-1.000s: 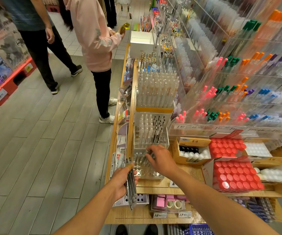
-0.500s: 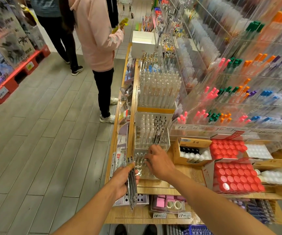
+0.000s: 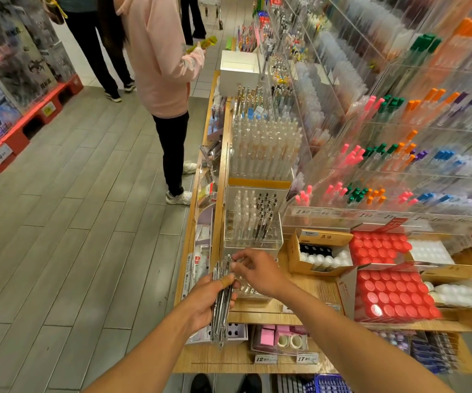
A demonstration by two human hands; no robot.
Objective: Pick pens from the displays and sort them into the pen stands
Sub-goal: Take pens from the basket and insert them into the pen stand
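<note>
Nearest to us, our left hand (image 3: pixel 205 300) grips a bundle of silver-barrelled pens (image 3: pixel 222 306), thumb clamped across the barrels and fingers curled behind, the pens hanging roughly upright with their lower ends over the near shelf edge. Our right hand (image 3: pixel 257 272) meets the top of that bundle, its fingertips (image 3: pixel 236 266) closing on the upper end of what looks like one pen; whether it has it fully pinched, we cannot tell.

We judge the pens light, stiff and smooth, so a loose bundle could fan out or slide. The firm hold belongs mid-barrel, while the right hand draws a single pen by its top end, straight up.

Just beyond the hands, partly hidden under them, lies a low clear pen stand (image 3: pixel 250 289) with round holes. Farther back stands a taller clear pen stand (image 3: pixel 253 222), clear pens on its left, dark-and-silver pens on its right, with free holes in front. We would lower each pen tip-first, as thin acrylic may tip or crack.

Beyond that rises a block of clear pens (image 3: pixel 263 148), and to the right, acrylic displays of coloured pens (image 3: pixel 385 157).
</note>
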